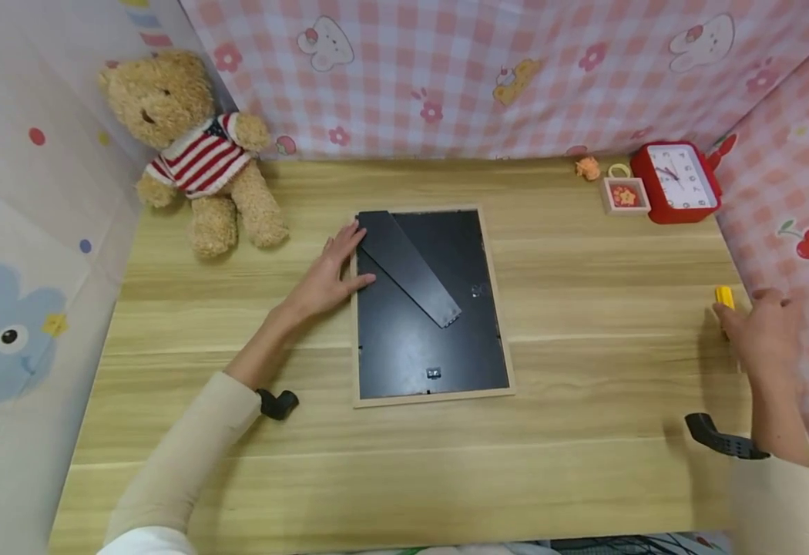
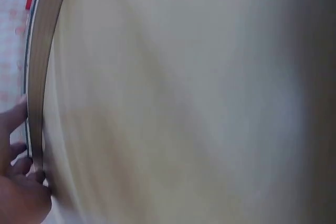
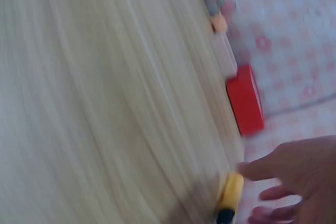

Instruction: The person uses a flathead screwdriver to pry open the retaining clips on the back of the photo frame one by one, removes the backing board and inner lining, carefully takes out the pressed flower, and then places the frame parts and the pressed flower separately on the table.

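Observation:
A picture frame (image 1: 404,347) lies face down on the wooden table, its black back up and a pale wood border around it. Its black stand leg (image 1: 411,270) runs diagonally across the back. My left hand (image 1: 324,281) rests on the frame's left edge, thumb over the back panel and fingers near the top corner. At the table's right edge lies a slim tool with a yellow-and-black handle (image 3: 232,187), like a screwdriver. Over it is my right hand (image 1: 768,331), thumb right at the yellow end and fingers loosely spread; part of the tool is hidden beneath.
A teddy bear (image 1: 199,158) in a striped shirt sits at the back left. At the back right stand a red clock (image 1: 678,183), a small square box (image 1: 625,196), a yellow ring (image 1: 619,170) and an orange crumpled piece (image 1: 588,168). Patterned cloth walls border the table.

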`<state>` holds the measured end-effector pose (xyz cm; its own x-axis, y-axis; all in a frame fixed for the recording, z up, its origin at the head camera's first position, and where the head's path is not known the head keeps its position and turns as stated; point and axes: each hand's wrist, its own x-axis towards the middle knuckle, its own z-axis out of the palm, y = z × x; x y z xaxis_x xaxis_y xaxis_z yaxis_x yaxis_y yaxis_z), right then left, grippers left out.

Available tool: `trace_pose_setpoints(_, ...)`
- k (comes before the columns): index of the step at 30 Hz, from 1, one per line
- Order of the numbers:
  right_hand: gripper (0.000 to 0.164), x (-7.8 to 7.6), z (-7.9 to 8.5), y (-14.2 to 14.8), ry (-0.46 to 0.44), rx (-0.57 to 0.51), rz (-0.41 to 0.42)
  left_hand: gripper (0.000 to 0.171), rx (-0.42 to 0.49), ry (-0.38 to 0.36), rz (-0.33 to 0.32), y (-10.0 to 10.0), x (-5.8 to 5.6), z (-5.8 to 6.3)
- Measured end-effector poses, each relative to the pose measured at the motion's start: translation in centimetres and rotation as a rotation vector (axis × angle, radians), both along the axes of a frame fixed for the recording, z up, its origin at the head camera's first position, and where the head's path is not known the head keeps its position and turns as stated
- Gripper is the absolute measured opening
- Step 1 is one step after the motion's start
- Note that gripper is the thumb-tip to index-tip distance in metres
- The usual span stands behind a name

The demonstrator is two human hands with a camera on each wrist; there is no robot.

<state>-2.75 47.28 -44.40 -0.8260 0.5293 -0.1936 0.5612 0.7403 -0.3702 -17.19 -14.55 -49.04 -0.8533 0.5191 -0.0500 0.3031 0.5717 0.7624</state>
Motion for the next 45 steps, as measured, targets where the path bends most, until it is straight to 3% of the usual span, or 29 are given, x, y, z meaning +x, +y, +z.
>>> trace_pose_setpoints(2, 0.067, 0.6, 0.0, 1.1, -0.065, 0.039, 0.027, 0.09, 0.013, -0.007, -0.016, -0.4, -0.4, 0.1)
trace_pose_setpoints(6, 0.056, 0.8, -0.4, 2.5, -0.111, 0.07, 0.104, 0.092, 0.04, -0.006, -0.048, -1.1, -1.1, 0.0)
trace_pose_setpoints(13, 0.053, 0.1, -0.6, 2.9, -0.159, 0.022, 0.151, 0.097, 0.056, -0.013, -0.123, -2.1, -1.9, -0.1)
trace_pose_setpoints(21, 0.052, -0.9, -0.4, 2.6, -0.102, 0.015, 0.264, 0.099, 0.012, -0.01, -0.169, -2.7, -3.4, -2.2)
trace_pose_setpoints(25, 0.053, -1.8, 1.2, -0.2, -0.031, -0.054, 0.273, 0.099, -0.013, -0.016, -0.193, -2.8, -3.8, -2.6)
trace_pose_setpoints(28, 0.049, -2.7, 2.7, -3.9, 0.1, -0.282, 0.231, 0.1, -0.014, -0.016, -0.204, -2.8, -3.9, -2.6)
trace_pose_setpoints(31, 0.032, -3.6, 3.4, -8.2, 0.322, -0.647, 0.231, 0.105, -0.007, -0.031, -0.198, -3.0, -3.6, -2.4)
trace_pose_setpoints(34, 0.012, -4.3, 3.2, -12.6, 0.546, -1.006, 0.338, 0.112, -0.003, -0.047, -0.194, -3.4, -3.4, -2.2)
trace_pose_setpoints(37, 0.015, -5.2, 2.7, -16.6, 0.681, -1.285, 0.5, 0.12, 0.005, -0.052, -0.211, -3.8, -3.2, -2.1)
trace_pose_setpoints(41, 0.02, -6.4, 2.0, -20.4, 0.712, -1.478, 0.646, 0.131, 0.004, -0.033, -0.255, -4.1, -3.3, -2.0)
trace_pose_setpoints(45, 0.027, -7.2, 1.3, -22.6, 0.681, -1.495, 0.682, 0.137, -0.001, -0.021, -0.289, -4.0, -3.3, -2.0)
